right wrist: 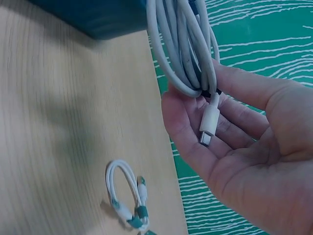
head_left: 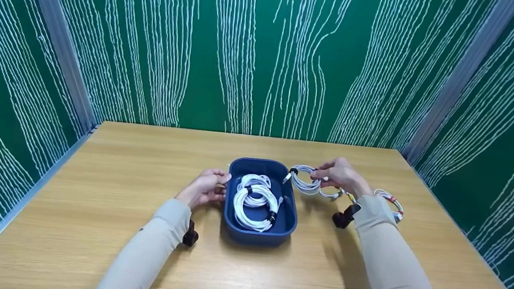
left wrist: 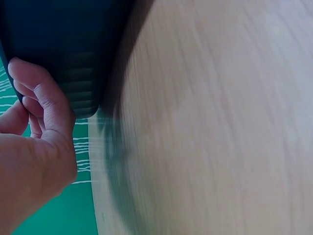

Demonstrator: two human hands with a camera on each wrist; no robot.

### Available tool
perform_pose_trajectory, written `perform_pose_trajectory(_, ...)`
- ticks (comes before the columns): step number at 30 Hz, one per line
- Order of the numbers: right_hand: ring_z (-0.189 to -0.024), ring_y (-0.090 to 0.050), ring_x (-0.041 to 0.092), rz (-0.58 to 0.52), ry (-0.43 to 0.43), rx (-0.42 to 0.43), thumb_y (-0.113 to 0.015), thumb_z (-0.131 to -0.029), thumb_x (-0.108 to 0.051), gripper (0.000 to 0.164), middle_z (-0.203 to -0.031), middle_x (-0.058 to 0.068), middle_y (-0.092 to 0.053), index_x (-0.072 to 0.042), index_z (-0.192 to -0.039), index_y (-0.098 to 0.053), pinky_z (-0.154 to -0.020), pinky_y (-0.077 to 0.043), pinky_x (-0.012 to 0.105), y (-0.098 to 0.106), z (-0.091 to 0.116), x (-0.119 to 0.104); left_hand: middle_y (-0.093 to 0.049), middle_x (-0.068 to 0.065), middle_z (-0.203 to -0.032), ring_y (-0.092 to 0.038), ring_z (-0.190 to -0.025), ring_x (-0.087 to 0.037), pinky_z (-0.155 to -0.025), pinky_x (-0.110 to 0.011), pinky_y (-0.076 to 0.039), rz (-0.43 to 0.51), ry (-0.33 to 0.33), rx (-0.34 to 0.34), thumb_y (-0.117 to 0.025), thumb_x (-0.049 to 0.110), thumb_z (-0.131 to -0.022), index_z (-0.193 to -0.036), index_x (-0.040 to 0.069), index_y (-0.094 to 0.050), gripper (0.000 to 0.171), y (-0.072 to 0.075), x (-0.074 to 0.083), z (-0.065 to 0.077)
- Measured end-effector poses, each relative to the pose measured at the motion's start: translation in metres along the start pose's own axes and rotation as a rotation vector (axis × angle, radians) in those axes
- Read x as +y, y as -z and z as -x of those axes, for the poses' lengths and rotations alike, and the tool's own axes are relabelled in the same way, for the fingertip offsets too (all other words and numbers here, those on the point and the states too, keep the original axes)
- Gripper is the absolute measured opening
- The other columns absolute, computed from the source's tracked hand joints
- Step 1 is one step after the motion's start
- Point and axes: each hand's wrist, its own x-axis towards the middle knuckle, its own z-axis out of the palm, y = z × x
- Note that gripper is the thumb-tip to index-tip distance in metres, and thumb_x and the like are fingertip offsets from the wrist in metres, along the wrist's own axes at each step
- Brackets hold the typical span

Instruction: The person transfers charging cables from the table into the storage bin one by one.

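A dark blue bin (head_left: 258, 238) stands mid-table, with two white coiled cables (head_left: 241, 210) overlapping inside it. My left hand (head_left: 206, 187) grips the bin's left side at the rim; the left wrist view shows curled fingers (left wrist: 51, 100) against its wall. Just right of the bin, my right hand (head_left: 340, 174) holds up a coiled white cable (head_left: 309, 189) by its side. The right wrist view shows a black tie round this coil (right wrist: 183, 44) and a white plug (right wrist: 209, 120) with a metal tip hanging over the fingers.
A small cable loop (head_left: 391, 200) with red bands lies on the table beyond my right wrist. Another small loop (head_left: 330, 195) lies partly under my right hand. Green walls with white streaks (head_left: 263, 70) border the table's back and sides.
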Motion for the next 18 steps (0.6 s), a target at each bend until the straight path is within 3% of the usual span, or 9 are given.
perform_pose_trajectory(18,-0.069,-0.067,0.010,-0.059,0.064,-0.002,-0.069,-0.087,-0.006,0.023,-0.084,0.004,-0.073,0.006,-0.106,-0.062,-0.066,-0.058,0.023,-0.029,-0.014,-0.020,-0.051,-0.001,-0.073,-0.051,-0.058,-0.012,-0.054,-0.024,-0.048,0.015,0.013,0.011,-0.051,0.011,-0.099,-0.098,0.010,-0.046,0.005,0.000,0.000,-0.001)
